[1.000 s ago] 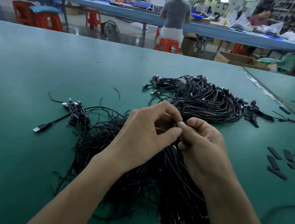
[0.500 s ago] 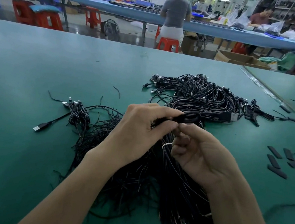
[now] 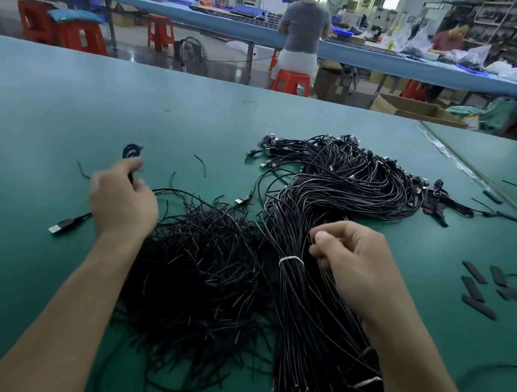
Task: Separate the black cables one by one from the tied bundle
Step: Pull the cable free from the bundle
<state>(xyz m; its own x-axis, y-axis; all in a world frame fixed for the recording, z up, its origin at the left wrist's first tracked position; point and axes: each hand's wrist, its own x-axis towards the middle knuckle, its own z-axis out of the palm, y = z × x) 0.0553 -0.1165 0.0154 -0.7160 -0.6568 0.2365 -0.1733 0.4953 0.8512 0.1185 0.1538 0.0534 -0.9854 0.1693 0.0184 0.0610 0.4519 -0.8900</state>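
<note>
Left hand (image 3: 123,199) has swung out leftward, gripping a black loop (image 3: 132,151). Right hand (image 3: 351,261) is curled beside the tied bundle (image 3: 291,265) on the worktop (image 3: 49,127); I cannot tell if it holds anything. A hasty pull could drag neighbouring cables into tangles.

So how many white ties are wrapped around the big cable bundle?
2. One white tie wraps the bundle beside the right hand; the other sits lower, next to the right forearm. More may be hidden under the arm.
</note>
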